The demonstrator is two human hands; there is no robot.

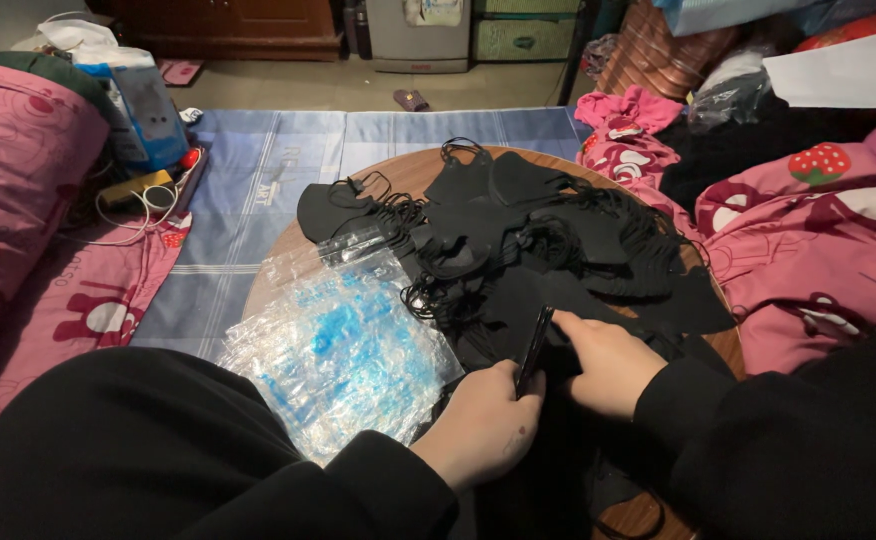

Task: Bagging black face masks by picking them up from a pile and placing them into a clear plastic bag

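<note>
Folded black face mask point(535, 350) pinched upright between my left hand point(483, 425) and right hand point(608, 362), fingers closed on it, at near table edge. Black mask pile point(548, 240) behind, covering round wooden table point(413, 172). Clear plastic bags point(343, 350) left, contents unclear.

Two hands work at six o'clock: the left hand point(483, 425) and the right hand point(608, 362), together pinching one folded black mask point(535, 350). From the centre toward two o'clock lies one heap of black masks point(548, 240), too tangled to count singly. At eight o'clock lies one stack of clear plastic bags point(343, 350), its number unclear. One round wooden table point(418, 170) bears it all. One blue box point(143, 110) stands at ten o'clock.
</note>
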